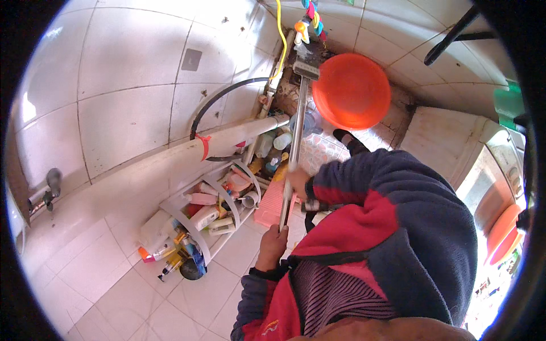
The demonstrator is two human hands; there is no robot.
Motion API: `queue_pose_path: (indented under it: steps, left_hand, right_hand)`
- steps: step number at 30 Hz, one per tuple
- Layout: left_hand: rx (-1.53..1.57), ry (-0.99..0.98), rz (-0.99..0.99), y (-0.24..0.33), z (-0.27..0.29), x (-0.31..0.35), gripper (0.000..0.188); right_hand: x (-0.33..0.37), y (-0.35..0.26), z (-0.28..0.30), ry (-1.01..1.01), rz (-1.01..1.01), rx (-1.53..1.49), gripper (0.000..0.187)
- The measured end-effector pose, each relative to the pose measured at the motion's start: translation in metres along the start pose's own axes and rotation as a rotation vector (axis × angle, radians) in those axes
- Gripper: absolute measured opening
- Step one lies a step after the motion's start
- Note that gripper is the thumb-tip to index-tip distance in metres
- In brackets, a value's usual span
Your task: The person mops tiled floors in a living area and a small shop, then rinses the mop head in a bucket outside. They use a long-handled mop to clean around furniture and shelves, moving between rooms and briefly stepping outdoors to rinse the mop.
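A long silver-coloured mop pole (296,133) slants away from me, with a short grey rectangular head (306,70) at its far end. My left hand (272,248) is closed round the pole's near end. Farther along, my right hand (297,181) grips the same pole, slightly blurred. The mop head is raised beside a large orange-red basin (351,91), overlapping its left rim in the view; whether they touch I cannot tell. Under the pole lies a pink ribbed plastic piece (272,204), partly hidden by my hands.
A white rack (215,190) full of bottles stands at the left along the tiled wall. A black hose (213,102) and a yellow hose (282,40) hang by the corner pipes. At right is a white appliance (441,136). A dark shoe (342,135) shows below the basin.
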State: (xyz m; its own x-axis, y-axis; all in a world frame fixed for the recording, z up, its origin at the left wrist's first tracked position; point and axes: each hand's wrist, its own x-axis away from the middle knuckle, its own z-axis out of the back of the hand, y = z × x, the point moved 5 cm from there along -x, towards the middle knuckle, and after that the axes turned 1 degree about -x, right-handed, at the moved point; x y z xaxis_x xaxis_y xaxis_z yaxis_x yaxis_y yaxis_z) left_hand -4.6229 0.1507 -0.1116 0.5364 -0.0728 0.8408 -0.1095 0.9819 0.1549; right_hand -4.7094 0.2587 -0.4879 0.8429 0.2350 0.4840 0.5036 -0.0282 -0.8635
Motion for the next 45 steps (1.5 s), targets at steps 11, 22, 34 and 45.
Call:
queue_pose_path:
  steps: [11,22,34,45]
  left_hand:
    - [0.056,0.011,0.012,0.001,0.021,0.053,0.033]
    - [0.038,0.024,-0.013,0.006,0.013,0.051,0.035]
    - [-0.156,0.162,-0.052,0.015,0.023,-0.005,0.034]
    - [0.302,-0.033,0.109,-0.006,-0.020,-0.039,0.034]
  right_hand:
    - [0.018,-0.063,0.081,0.209,-0.283,-0.281,0.028]
    - [-0.001,-0.067,0.154,0.405,-0.429,-0.653,0.038]
    - [0.134,-0.147,-0.006,-0.178,-0.554,-0.622,0.031]
    - [0.127,-0.116,0.007,-0.042,-0.357,-0.011,0.057]
